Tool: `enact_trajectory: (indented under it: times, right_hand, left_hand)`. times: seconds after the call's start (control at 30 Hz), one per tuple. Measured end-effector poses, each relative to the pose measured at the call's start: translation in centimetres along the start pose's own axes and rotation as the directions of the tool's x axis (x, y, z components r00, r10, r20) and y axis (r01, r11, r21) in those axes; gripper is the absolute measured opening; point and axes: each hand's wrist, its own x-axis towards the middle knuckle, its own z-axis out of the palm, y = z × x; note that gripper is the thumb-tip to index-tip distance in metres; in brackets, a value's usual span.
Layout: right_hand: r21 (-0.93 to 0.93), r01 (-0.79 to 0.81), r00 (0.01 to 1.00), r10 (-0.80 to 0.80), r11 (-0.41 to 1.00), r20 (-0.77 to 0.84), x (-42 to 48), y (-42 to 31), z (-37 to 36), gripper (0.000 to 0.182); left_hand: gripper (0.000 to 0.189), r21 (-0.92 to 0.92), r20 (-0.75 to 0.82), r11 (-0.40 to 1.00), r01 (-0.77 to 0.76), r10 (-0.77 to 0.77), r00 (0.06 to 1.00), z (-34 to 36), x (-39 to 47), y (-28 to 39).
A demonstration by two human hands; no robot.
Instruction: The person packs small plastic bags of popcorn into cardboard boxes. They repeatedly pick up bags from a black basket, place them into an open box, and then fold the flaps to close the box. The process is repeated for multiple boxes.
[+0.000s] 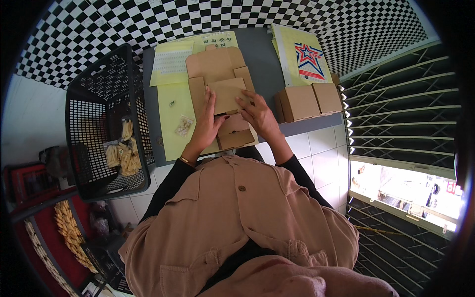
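A partly folded brown cardboard box (225, 92) lies on yellow sheets on the grey table, its wide lid flap spread toward the wall. My left hand (206, 120) presses along the left edge of its raised panel, fingers straight, thumb toward the near flap. On the panel's right side rests my right hand (258, 113), fingers bent over the cardboard. The near part of the box (235, 138) stands up below both hands. Left of my left hand lie a small clear bag of pale pieces (184, 125) and a tiny marked packet (172, 103).
Folded cardboard boxes (300, 103) stand at the table's right edge, below a printed plastic bag (310, 61). A black plastic crate (143, 174) holding bags of pale strips is at the left. Small square labels (217, 40) lie on a sheet at the back.
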Motion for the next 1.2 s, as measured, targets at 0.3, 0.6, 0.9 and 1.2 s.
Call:
enact_trajectory:
  times: [0.3,0.6,0.9,1.2]
  right_hand:
    - [-0.131,-0.015,0.996,0.003,0.991,-0.087,-0.7,-1.3,1.3,0.040]
    - [0.003,-0.068,0.994,0.068,0.998,-0.081,0.7,-0.7,-0.5,0.032]
    - [0.129,-0.114,0.960,0.143,0.985,-0.240,5.0,0.1,-1.3,0.021]
    - [0.191,-0.132,0.956,0.176,0.973,-0.236,5.8,-0.2,-1.4,0.020]
  left_hand:
    - [0.087,0.052,0.006,0.998,-0.017,0.017,1.000,0.0,0.1,0.2]
    - [0.092,-0.131,-0.035,0.991,0.026,-0.030,0.999,-0.2,0.0,0.2]
    - [0.076,-0.382,-0.002,0.912,0.150,-0.163,0.987,-0.2,0.1,-0.3]
    - [0.067,0.348,-0.226,0.908,0.234,-0.161,0.961,-4.4,-4.1,-2.9]
